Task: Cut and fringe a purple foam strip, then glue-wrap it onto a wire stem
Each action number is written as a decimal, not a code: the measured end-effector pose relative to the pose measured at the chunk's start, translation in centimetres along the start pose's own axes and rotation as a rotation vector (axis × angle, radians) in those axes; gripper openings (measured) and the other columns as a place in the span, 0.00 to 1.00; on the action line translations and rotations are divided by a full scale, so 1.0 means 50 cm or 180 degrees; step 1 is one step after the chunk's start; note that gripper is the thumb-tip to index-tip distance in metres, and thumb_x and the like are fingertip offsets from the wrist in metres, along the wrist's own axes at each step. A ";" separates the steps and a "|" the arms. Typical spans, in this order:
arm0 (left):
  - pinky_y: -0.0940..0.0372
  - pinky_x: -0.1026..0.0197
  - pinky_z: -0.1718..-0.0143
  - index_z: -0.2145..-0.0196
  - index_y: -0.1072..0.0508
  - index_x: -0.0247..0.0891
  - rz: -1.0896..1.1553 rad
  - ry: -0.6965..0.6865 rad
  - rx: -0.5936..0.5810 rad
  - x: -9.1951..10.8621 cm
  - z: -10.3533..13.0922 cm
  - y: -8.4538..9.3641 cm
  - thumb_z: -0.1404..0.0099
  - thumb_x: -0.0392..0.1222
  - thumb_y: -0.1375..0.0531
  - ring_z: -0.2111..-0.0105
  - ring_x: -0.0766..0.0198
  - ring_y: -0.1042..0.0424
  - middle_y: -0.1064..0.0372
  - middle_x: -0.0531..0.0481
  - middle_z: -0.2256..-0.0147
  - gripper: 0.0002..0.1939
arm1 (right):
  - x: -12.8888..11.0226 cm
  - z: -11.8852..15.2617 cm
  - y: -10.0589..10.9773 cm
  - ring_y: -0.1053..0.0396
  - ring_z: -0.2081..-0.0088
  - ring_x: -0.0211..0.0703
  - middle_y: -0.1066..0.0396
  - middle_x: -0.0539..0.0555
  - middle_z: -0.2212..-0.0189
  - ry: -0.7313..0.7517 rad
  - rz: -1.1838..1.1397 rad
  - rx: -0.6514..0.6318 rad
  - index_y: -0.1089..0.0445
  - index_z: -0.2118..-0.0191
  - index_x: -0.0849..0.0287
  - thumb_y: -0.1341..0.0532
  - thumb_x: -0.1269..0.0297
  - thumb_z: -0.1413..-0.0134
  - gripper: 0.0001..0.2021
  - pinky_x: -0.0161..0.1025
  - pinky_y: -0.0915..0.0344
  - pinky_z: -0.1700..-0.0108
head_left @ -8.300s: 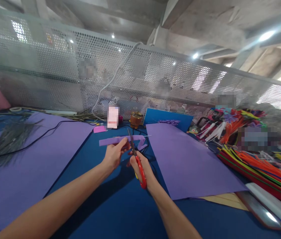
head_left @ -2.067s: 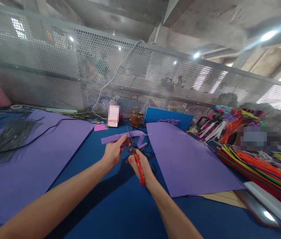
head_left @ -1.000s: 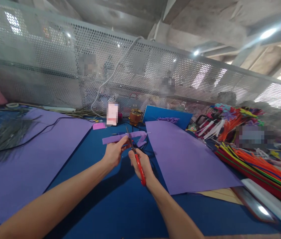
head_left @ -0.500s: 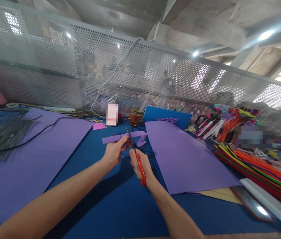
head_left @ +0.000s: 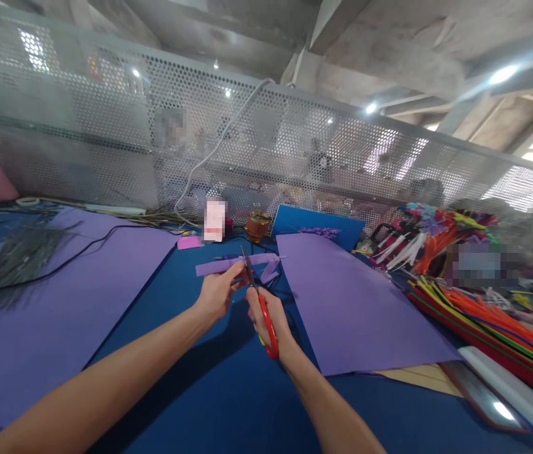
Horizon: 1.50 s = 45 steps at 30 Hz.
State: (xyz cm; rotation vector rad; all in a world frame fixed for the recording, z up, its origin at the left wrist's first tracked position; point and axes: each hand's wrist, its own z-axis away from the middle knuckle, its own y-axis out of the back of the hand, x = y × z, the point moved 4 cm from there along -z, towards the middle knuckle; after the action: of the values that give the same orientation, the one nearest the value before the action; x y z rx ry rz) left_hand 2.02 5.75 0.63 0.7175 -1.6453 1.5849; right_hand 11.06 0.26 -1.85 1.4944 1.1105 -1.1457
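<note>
My left hand (head_left: 217,292) pinches a narrow purple strip (head_left: 210,268), which looks like paper or thin foam, between thumb and fingers. The strip runs left past my hand and reaches right beyond the scissors, where it bends over. In my right hand (head_left: 269,313) is a pair of scissors (head_left: 268,328) with red handles, its dark blades pointing up and away across the strip. The fingertips of both hands are close together, above the blue table (head_left: 219,391). Whether the blades are fully closed is hard to make out.
Large purple sheets (head_left: 356,309) (head_left: 58,340) lie on both sides. Dark bristly stems (head_left: 16,265) and a black cable cross the left one. At the back stand a phone (head_left: 214,219), an amber jar (head_left: 257,226) and a blue board (head_left: 349,228). Colourful pipe cleaners (head_left: 493,315) are heaped right.
Both hands keep nearly the same place, with the scissors still across the purple strip. The whole view has shifted slightly downward in the picture.
</note>
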 end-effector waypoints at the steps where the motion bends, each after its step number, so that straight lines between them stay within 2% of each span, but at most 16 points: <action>1: 0.37 0.61 0.72 0.79 0.27 0.32 0.0000 0.0007 0.0005 0.000 0.000 0.000 0.65 0.41 0.31 0.75 0.65 0.31 0.29 0.48 0.78 0.14 | -0.001 0.001 0.000 0.55 0.87 0.28 0.50 0.43 0.87 -0.0009 -0.0007 0.0004 0.43 0.76 0.59 0.48 0.46 0.51 0.19 0.31 0.58 0.87; 8: 0.36 0.60 0.71 0.79 0.27 0.31 0.0035 0.0013 0.0022 -0.003 -0.002 0.003 0.65 0.40 0.31 0.75 0.64 0.31 0.29 0.47 0.78 0.14 | -0.001 0.002 0.002 0.53 0.88 0.28 0.49 0.43 0.88 0.0067 0.0009 -0.0006 0.42 0.76 0.59 0.49 0.44 0.51 0.21 0.30 0.56 0.87; 21: 0.37 0.62 0.72 0.79 0.27 0.32 0.0039 0.0048 0.0015 -0.003 -0.002 0.003 0.66 0.41 0.31 0.76 0.65 0.31 0.29 0.48 0.78 0.14 | -0.001 0.003 -0.001 0.54 0.89 0.28 0.50 0.42 0.88 -0.0065 -0.0133 -0.0078 0.42 0.74 0.59 0.49 0.42 0.52 0.22 0.29 0.57 0.88; 32: 0.36 0.62 0.72 0.80 0.28 0.31 0.0091 0.0104 0.0089 0.001 -0.003 0.007 0.64 0.40 0.32 0.76 0.64 0.31 0.29 0.47 0.79 0.13 | 0.005 -0.007 0.007 0.51 0.88 0.29 0.47 0.44 0.87 0.0183 0.0164 -0.0131 0.39 0.74 0.60 0.49 0.42 0.51 0.22 0.29 0.53 0.87; 39: 0.36 0.61 0.72 0.80 0.28 0.31 0.0082 -0.0009 0.0107 0.006 -0.006 0.005 0.65 0.40 0.31 0.75 0.63 0.31 0.30 0.47 0.79 0.14 | 0.005 -0.010 0.006 0.39 0.81 0.36 0.38 0.48 0.84 0.0457 0.0133 -0.0166 0.36 0.66 0.62 0.48 0.42 0.54 0.25 0.32 0.43 0.78; 42: 0.36 0.61 0.72 0.80 0.28 0.31 0.0159 -0.0075 0.0138 0.008 -0.008 0.006 0.65 0.39 0.31 0.76 0.65 0.31 0.30 0.49 0.80 0.13 | -0.007 -0.007 0.006 0.40 0.80 0.36 0.37 0.50 0.82 0.0552 0.0207 -0.0191 0.37 0.63 0.63 0.45 0.42 0.58 0.27 0.33 0.45 0.78; 45: 0.36 0.61 0.72 0.80 0.28 0.31 0.0171 -0.0094 0.0181 0.009 -0.009 0.007 0.64 0.39 0.32 0.76 0.65 0.31 0.31 0.50 0.80 0.12 | -0.015 -0.004 0.006 0.44 0.80 0.36 0.38 0.50 0.81 0.0643 0.0383 -0.0239 0.38 0.61 0.64 0.45 0.44 0.56 0.26 0.34 0.47 0.79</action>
State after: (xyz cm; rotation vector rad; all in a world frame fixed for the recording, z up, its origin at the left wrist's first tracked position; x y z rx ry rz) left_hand 1.54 6.28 0.79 0.7348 -1.6590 1.6724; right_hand 11.27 0.29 -1.03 1.6214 1.1684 -0.8762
